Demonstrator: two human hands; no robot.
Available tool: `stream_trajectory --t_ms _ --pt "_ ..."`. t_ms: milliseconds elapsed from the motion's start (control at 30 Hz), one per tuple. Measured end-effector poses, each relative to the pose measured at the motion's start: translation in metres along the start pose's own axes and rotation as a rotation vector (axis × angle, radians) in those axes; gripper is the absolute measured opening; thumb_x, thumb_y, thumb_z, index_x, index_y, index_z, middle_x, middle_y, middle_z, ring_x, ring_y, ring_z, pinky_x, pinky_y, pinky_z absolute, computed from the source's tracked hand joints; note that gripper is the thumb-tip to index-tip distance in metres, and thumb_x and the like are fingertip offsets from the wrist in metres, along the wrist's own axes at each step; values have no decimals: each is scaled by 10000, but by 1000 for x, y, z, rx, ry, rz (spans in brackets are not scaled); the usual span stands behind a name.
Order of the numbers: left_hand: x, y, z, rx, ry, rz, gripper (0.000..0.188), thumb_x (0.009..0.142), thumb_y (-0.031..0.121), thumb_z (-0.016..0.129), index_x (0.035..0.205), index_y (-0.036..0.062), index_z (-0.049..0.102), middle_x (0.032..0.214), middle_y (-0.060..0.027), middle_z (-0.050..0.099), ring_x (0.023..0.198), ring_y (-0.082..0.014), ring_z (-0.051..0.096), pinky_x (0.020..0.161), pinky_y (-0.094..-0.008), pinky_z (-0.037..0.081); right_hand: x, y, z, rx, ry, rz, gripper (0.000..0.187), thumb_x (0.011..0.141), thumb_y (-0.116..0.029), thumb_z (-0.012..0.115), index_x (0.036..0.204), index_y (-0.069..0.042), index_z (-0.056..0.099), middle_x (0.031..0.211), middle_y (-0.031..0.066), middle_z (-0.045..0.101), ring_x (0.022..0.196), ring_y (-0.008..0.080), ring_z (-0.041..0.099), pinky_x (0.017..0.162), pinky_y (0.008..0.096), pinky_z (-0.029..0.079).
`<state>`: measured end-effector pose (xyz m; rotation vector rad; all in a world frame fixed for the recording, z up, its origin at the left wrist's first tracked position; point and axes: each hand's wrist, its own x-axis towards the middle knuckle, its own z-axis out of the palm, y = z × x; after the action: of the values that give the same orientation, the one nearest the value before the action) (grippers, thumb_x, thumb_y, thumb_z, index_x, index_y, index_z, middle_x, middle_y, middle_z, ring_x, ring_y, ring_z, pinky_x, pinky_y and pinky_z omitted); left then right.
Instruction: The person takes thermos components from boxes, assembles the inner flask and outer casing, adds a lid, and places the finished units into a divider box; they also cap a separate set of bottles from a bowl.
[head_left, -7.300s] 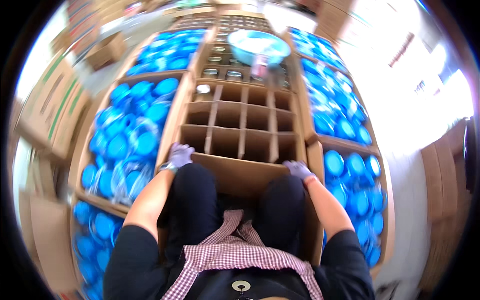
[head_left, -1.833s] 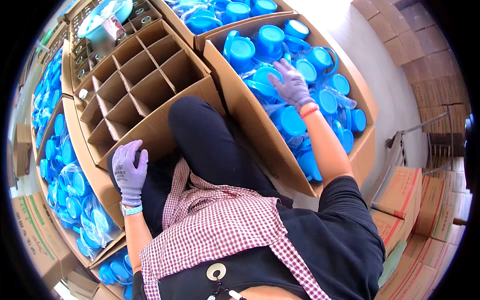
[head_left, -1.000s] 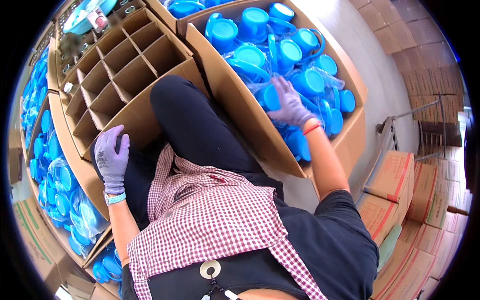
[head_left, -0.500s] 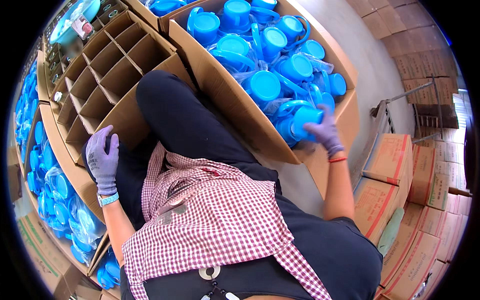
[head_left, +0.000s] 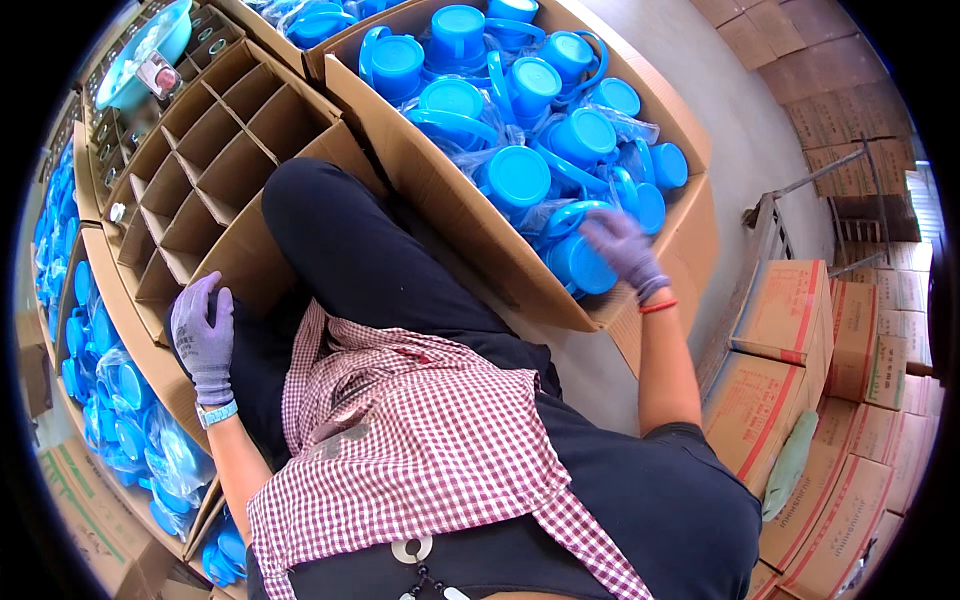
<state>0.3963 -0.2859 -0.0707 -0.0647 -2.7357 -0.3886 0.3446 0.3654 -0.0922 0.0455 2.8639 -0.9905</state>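
A large cardboard box (head_left: 470, 215) ahead of me is filled with blue plastic lids with loop handles, lying among clear bags. My right hand (head_left: 625, 248), in a purple glove, is over its near right corner with fingers apart and slightly blurred. They overlap the upper edge of a blue lid (head_left: 580, 265); whether they touch it I cannot tell. My left hand (head_left: 203, 335), also gloved in purple, rests open by my knee, fingers stretched upward and nothing in them. Beside it stands a carton with cardboard dividers (head_left: 265, 215), its visible compartments mostly bare.
More blue lids (head_left: 125, 400) fill boxes along the left. A turquoise basin (head_left: 140, 60) stands at the far left on a carton of bottles. Stacked cartons (head_left: 770, 370) and a metal trolley frame (head_left: 768, 225) are on the right.
My right hand has moved a little left and loosened from a blue lid it was gripping, which now lies in the box's near corner. My left hand stays in place.
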Motion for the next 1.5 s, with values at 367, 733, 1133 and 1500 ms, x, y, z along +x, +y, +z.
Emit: stream_trajectory --t_ms 367,733,1133,1500 --pt "9 9 5 20 -36 -5 242 959 199 693 1154 58 724 1106 -134 735 1056 -325 684 963 -423 520 59 56 -81 -620 12 95 1032 565 -255 892 1503 -263 461 1445 235 456 1287 466 521 1096 530 472" --pt "9 7 10 35 -51 -16 259 943 212 707 1159 71 732 1139 -131 736 1096 -321 678 1011 -428 503 56 88 -156 -484 -13 76 1162 493 -330 922 1538 -173 438 1456 233 452 1323 408 497 1103 486 471" --pt "9 7 10 13 -48 -43 255 922 187 723 1145 65 737 1125 -122 740 1084 -311 682 996 -416 508 62 110 -40 -654 104 386 1173 701 -353 829 1654 -212 159 1675 266 159 1449 506 375 1200 547 361" --pt "15 12 7 24 -48 -26 233 904 171 724 1111 64 739 1095 -117 741 1060 -312 680 1013 -428 494 189 0 -40 -412 188 25 1006 697 -469 826 1568 -167 425 1510 262 473 1394 423 484 1173 481 407"
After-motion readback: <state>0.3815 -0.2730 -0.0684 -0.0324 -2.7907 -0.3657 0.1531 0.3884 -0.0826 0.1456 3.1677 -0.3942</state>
